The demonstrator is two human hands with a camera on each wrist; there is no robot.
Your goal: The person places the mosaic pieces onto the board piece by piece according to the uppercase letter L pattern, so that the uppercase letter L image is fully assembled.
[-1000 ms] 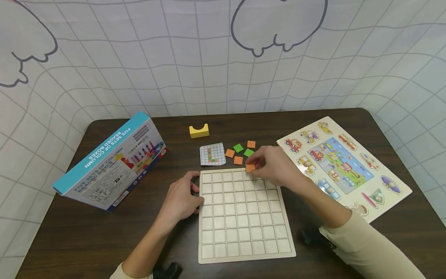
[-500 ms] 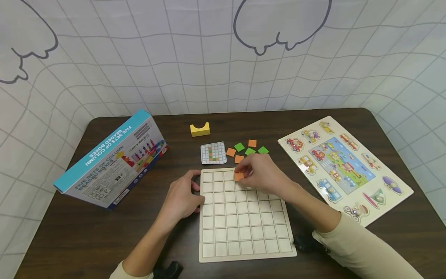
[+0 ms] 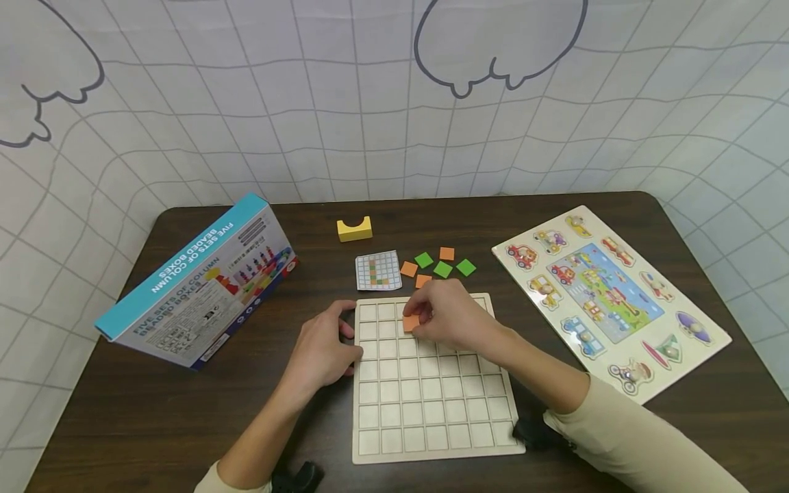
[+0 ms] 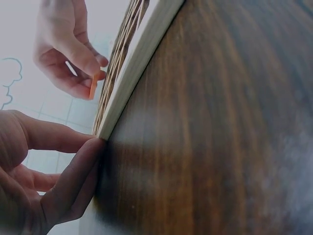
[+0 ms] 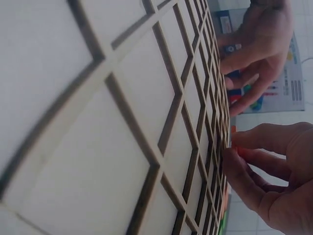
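My right hand (image 3: 453,315) pinches an orange square tile (image 3: 410,323) between thumb and fingers, over the upper rows of a wooden grid board (image 3: 422,390). In the left wrist view the tile (image 4: 93,87) stands on edge, slightly apart from the board. The right wrist view shows only a sliver of this tile (image 5: 234,134) at the fingertips. My left hand (image 3: 320,346) holds the board's left edge near its upper corner, thumb and fingers meeting there. Beyond the board lie loose orange tiles (image 3: 408,269) and green tiles (image 3: 442,269), one partly hidden behind my right hand.
A small pattern card (image 3: 378,271) lies left of the loose tiles, with a yellow arch block (image 3: 354,230) behind it. A large printed box (image 3: 209,287) stands at the left. To the right, a picture puzzle board (image 3: 607,294) sits near my right forearm.
My right hand has carried the orange tile leftward and slightly nearer, from the board's top edge to over its upper rows. Another green tile has come into view. My left hand stays put.
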